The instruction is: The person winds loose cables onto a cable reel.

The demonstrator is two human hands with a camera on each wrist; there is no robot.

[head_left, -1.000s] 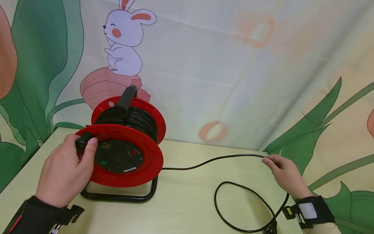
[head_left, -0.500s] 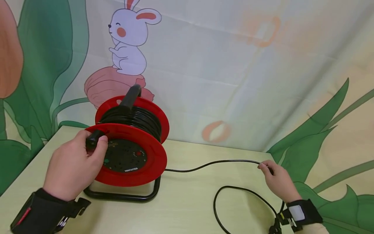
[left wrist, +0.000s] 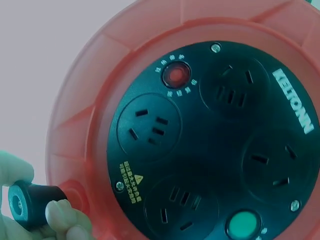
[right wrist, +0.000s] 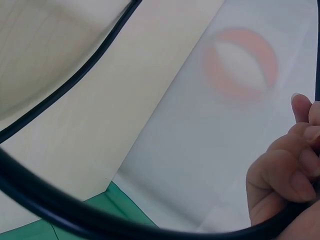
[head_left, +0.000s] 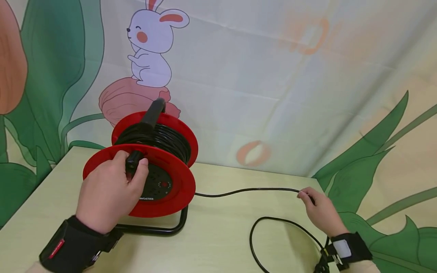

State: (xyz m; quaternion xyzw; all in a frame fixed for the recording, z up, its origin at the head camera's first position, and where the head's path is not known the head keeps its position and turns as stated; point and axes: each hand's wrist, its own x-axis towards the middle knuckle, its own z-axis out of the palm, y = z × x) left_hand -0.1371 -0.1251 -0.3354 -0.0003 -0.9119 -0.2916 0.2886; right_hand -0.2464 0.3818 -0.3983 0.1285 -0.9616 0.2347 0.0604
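A red cable reel (head_left: 177,182) with black cable (head_left: 167,138) wound on its drum stands on a black tube frame at the left of the table. My left hand (head_left: 109,185) grips the black crank knob (head_left: 134,161) on its front disc. In the left wrist view, fingers and thumb wrap that knob (left wrist: 32,202) beside the black socket panel (left wrist: 200,145). From the reel, the loose cable (head_left: 246,189) runs right to my right hand (head_left: 321,210), which pinches it. The right wrist view has curled fingers (right wrist: 285,170) around the cable (right wrist: 100,222).
A loop of cable (head_left: 252,239) lies on the table (head_left: 218,235) at the front right, with a dark plug (head_left: 321,263) close to the right wrist strap. Behind the table hangs a printed cloth (head_left: 232,76) with a rabbit and leaves.
My left hand and the crank knob have swung right across the top of the reel as the front disc turned. My right hand, still pinching the cable, has shifted slightly left and down.
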